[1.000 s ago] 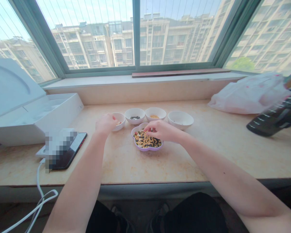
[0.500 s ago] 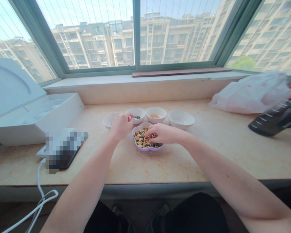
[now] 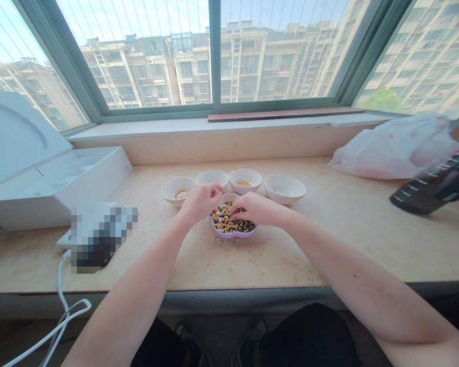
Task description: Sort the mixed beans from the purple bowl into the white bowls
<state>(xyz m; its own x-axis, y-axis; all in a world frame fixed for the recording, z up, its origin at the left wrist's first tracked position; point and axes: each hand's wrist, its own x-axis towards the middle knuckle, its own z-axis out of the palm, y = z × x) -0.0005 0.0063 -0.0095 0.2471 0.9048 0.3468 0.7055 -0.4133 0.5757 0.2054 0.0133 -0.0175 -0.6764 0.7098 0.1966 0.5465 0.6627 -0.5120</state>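
Observation:
A purple, lobed dish holds a mix of yellow, black and pale beans. My right hand reaches into it from the right, thumb and fingertips drawn together at the beans. Over the dish's far left edge is my left hand, its fingers curled in a pinch; anything between them is too small to make out. Behind stand white bowls: the left bowl with pale and reddish pieces, a second bowl partly hidden by my left hand, a third bowl with yellow grains, and the right bowl with a few dark specks.
On the left, an open white box stands behind a blurred-out phone and a white cable. A plastic bag and a dark bottle are at the right. The window sill runs along the back.
My left hand has moved right and toward me, from the second bowl to the purple dish, uncovering the left bowl's contents. My right hand stays at the beans with its fingers shifted slightly.

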